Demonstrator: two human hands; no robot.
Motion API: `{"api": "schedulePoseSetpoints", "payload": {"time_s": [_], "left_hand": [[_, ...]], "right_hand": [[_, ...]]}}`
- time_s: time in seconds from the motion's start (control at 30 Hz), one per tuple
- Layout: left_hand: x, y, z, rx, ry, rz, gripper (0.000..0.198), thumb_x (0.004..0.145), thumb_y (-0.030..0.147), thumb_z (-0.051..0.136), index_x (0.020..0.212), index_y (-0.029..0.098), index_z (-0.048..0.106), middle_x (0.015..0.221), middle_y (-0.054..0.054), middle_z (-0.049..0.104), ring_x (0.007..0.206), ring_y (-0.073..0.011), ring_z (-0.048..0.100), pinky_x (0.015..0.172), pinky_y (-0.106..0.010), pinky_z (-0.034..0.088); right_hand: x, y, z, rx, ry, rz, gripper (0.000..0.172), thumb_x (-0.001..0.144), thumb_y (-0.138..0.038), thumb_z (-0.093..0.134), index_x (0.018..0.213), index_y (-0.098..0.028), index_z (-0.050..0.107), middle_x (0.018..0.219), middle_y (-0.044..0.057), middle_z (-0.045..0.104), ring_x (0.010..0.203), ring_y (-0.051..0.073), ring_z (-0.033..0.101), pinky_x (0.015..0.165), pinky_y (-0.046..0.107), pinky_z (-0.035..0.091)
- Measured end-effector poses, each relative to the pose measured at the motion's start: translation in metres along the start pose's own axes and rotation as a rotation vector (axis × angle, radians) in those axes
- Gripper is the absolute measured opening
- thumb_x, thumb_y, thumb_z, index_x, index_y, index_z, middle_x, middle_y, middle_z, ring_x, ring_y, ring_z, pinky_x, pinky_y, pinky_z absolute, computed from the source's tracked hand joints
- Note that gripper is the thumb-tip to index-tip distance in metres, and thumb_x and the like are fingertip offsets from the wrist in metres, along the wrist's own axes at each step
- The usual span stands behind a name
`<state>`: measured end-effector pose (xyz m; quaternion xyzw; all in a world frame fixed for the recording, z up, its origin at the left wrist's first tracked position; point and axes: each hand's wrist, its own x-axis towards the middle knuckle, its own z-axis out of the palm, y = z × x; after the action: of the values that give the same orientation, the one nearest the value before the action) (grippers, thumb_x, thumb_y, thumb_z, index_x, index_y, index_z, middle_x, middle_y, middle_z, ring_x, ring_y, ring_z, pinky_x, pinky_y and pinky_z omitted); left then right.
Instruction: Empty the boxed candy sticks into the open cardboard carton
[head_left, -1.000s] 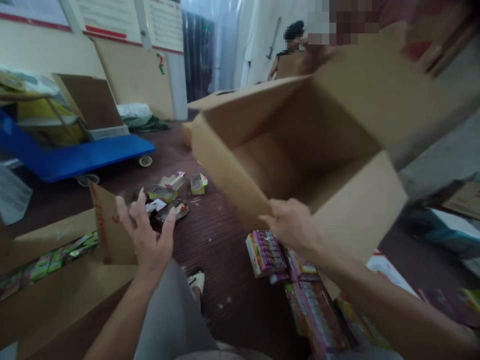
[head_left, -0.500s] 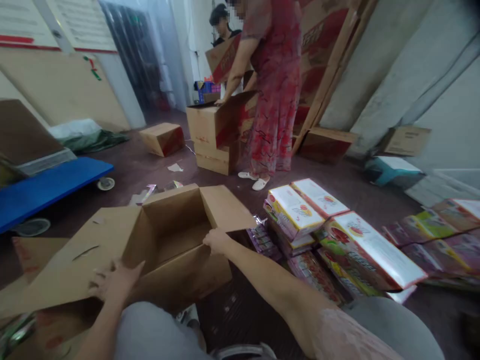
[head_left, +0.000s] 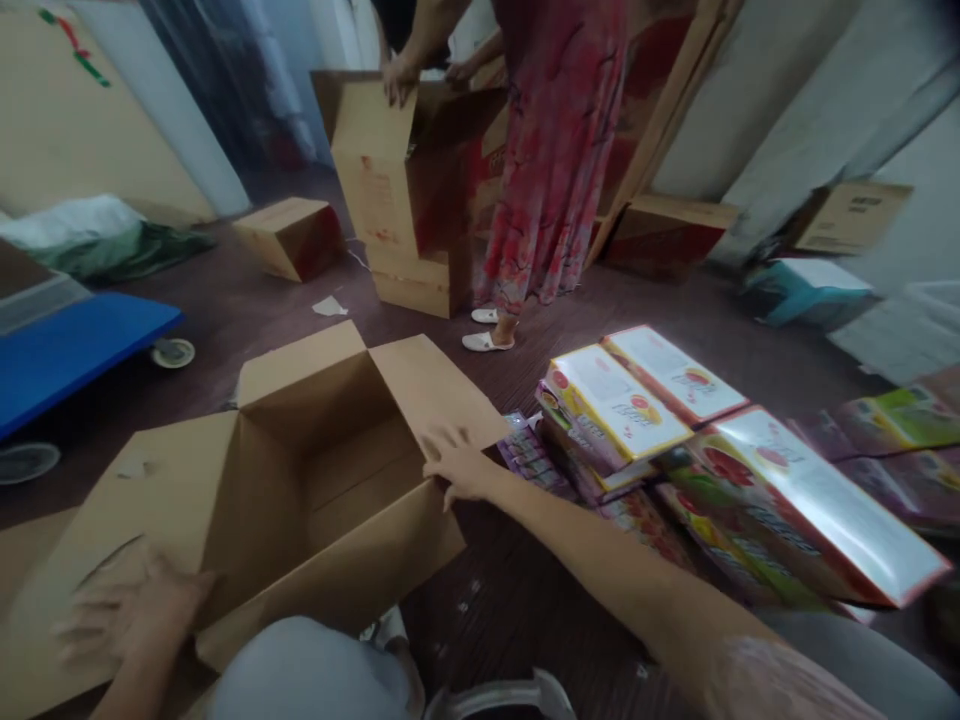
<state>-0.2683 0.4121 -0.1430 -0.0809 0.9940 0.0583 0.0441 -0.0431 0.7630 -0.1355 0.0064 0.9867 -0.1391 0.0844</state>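
An open, empty cardboard box [head_left: 315, 470] stands on the dark floor in front of my knees, its flaps spread outward. My right hand [head_left: 457, 462] rests with fingers spread on the box's right flap, at the near right corner. My left hand [head_left: 127, 615] lies flat and open on the wide left flap, blurred by motion. A pile of colourful packaged boxes [head_left: 622, 400] sits on the floor just right of the carton.
A person in a red patterned dress [head_left: 555, 150] stands at the back, handling a tall cardboard box [head_left: 397, 190]. A smaller carton [head_left: 289, 235] lies on the floor behind. A blue trolley [head_left: 67, 345] is at the left. More packages [head_left: 817, 510] spread to the right.
The carton came down from the air onto the floor. My left hand slid further left along the left flap; my right hand opened on the right flap. The view tilted down.
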Motion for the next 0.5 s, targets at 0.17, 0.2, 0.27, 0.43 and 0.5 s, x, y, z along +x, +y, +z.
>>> {"api": "schedulePoseSetpoints", "payload": {"time_s": [0.17,0.2,0.27,0.43,0.5], "left_hand": [[0.0,-0.008,0.032,-0.079,-0.005,-0.078,0.115,0.054,0.074,0.061,0.156,0.028,0.032,0.171,-0.019,-0.008,0.151,-0.0536,-0.009,0.105,-0.085,0.015],[0.001,-0.008,0.035,-0.083,-0.008,-0.068,0.117,0.053,0.075,0.062,0.155,0.027,0.032,0.171,-0.018,-0.007,0.151,-0.0536,-0.008,0.106,-0.085,0.014],[0.004,-0.004,0.038,-0.076,-0.029,-0.05,0.118,0.052,0.075,0.062,0.155,0.023,0.034,0.17,-0.022,-0.005,0.152,-0.0543,-0.003,0.107,-0.083,0.015],[0.002,0.012,0.033,-0.08,-0.087,-0.046,0.122,0.057,0.072,0.061,0.16,0.018,0.023,0.169,-0.027,0.001,0.15,-0.0564,0.007,0.098,-0.084,0.029],[0.0,0.019,0.03,-0.085,-0.102,-0.05,0.125,0.058,0.072,0.061,0.161,0.019,0.016,0.169,-0.027,0.003,0.15,-0.0575,0.008,0.094,-0.086,0.031]], "right_hand": [[0.007,-0.012,0.065,0.424,-0.01,0.348,0.064,0.06,-0.064,0.087,0.102,-0.019,0.068,0.168,0.021,0.014,0.151,0.046,0.023,0.114,0.054,0.035],[0.013,-0.02,0.074,0.498,0.033,0.439,0.067,0.062,-0.068,0.084,0.105,-0.02,0.067,0.167,0.021,0.018,0.15,0.044,0.028,0.113,0.05,0.038],[0.026,-0.031,0.085,0.576,0.08,0.601,0.075,0.071,-0.071,0.076,0.128,-0.026,0.06,0.165,0.021,0.025,0.148,0.041,0.035,0.11,0.048,0.041],[0.042,-0.031,0.083,0.569,0.099,0.828,0.087,0.093,-0.018,0.053,0.163,-0.025,0.002,0.149,0.017,0.054,0.123,0.029,0.064,0.096,0.037,0.049],[0.041,-0.023,0.083,0.558,0.061,0.849,0.081,0.092,-0.014,0.049,0.163,-0.018,0.011,0.136,0.017,0.065,0.114,0.028,0.069,0.091,0.036,0.051]]}}
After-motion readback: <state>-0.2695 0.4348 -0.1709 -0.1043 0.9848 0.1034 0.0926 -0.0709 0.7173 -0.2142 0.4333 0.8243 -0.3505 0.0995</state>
